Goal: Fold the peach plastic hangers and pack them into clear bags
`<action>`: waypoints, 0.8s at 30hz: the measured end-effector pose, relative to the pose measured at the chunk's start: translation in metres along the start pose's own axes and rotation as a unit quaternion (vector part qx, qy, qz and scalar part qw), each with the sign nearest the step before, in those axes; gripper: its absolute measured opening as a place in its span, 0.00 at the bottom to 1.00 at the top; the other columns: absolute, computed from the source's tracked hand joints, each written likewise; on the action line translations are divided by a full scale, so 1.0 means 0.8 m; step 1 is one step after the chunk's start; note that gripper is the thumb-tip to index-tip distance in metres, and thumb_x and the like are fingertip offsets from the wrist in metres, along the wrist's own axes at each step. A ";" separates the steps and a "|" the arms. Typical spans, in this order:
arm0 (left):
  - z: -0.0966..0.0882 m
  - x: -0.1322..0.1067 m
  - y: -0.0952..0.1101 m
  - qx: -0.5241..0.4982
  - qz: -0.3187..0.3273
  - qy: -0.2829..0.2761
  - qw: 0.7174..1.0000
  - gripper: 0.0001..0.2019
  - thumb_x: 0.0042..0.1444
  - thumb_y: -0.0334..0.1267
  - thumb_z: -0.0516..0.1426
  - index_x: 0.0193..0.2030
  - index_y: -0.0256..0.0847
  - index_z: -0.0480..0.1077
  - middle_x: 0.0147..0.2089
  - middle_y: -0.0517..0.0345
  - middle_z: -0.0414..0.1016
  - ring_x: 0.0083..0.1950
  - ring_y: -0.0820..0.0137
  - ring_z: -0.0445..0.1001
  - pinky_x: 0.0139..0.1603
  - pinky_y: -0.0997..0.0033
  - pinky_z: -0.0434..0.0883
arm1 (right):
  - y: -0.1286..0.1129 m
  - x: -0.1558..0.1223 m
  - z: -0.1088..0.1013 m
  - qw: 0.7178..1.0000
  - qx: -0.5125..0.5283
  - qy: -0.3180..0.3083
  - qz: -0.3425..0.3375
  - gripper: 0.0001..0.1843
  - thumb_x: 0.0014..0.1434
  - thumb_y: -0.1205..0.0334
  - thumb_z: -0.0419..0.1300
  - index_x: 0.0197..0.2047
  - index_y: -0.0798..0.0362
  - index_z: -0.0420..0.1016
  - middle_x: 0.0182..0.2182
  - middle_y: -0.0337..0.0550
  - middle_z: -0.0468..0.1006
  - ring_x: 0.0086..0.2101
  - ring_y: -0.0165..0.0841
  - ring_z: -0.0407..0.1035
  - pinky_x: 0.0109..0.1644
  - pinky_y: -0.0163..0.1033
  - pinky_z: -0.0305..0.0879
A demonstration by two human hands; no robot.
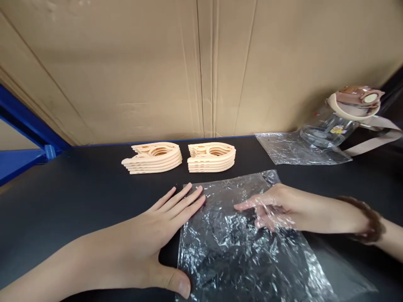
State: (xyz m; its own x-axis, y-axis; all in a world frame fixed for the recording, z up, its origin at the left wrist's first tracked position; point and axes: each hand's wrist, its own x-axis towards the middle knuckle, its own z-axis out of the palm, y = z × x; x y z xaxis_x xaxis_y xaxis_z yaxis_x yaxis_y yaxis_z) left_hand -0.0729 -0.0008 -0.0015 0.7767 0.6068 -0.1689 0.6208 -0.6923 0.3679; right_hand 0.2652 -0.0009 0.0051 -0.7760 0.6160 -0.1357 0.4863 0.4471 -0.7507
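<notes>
A clear, crinkled plastic bag (226, 251) lies on the black tabletop in front of me. My left hand (166, 226) is flat with fingers spread, its fingertips pressing on the bag's left edge and its thumb at the lower left. My right hand (273, 207) reaches in from the right, and its fingers show through the clear film, so they look to be inside the bag. Its index finger points left while the others are loosely bent. Beyond the bag sit two stacks of cream folding hangers, a left stack (154, 163) and a right stack (211, 163).
At the back right, a clear water bottle (343, 119) with a brown lid and a strap leans on its side over another plastic bag (283, 149). Cardboard (141, 75) walls the back. A blue metal frame (28, 117) stands at the left.
</notes>
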 end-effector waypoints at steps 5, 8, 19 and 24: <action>0.005 0.004 0.013 0.003 -0.010 0.008 1.000 0.51 0.53 0.69 0.58 0.75 0.61 0.33 0.78 0.60 0.28 0.76 0.47 0.34 0.74 0.40 0.40 | 0.000 0.007 0.025 0.950 -0.251 0.096 -0.159 0.23 0.68 0.61 0.56 0.65 0.52 0.67 0.66 0.53 0.64 0.66 0.41 0.55 0.68 0.52 0.55; 0.008 0.001 0.012 -0.011 -0.040 0.019 0.999 0.57 0.49 0.68 0.62 0.75 0.61 0.29 0.78 0.59 0.28 0.76 0.43 0.33 0.72 0.37 0.47 | 0.001 0.002 0.031 0.941 -0.282 0.068 -0.176 0.31 0.67 0.63 0.55 0.71 0.53 0.56 0.73 0.51 0.47 0.71 0.42 0.40 0.72 0.53 0.46; -0.016 0.004 0.001 -0.033 -0.088 -0.097 0.991 0.67 0.43 0.69 0.64 0.70 0.60 0.14 0.77 0.61 0.16 0.72 0.38 0.18 0.68 0.26 0.48 | -0.008 -0.006 0.018 0.966 -0.247 0.015 -0.078 0.37 0.68 0.49 0.56 0.74 0.45 0.47 0.74 0.46 0.39 0.70 0.47 0.42 0.70 0.55 0.52; -0.018 -0.001 0.004 -0.059 -0.161 -0.038 0.985 0.67 0.37 0.72 0.65 0.72 0.64 0.22 0.78 0.65 0.26 0.74 0.39 0.27 0.69 0.32 0.53 | -0.026 -0.031 -0.051 0.979 -0.202 0.023 0.029 0.21 0.65 0.45 0.58 0.57 0.41 0.78 0.58 0.40 0.77 0.54 0.44 0.74 0.54 0.47 0.75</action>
State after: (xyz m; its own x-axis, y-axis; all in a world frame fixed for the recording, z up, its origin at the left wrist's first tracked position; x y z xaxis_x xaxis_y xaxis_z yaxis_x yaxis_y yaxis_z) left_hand -0.0732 0.0022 0.0131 0.5509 0.7531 -0.3597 0.8223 -0.4163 0.3879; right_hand 0.2904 0.0007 0.0505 -0.7279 0.6723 -0.1347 0.6556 0.6248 -0.4239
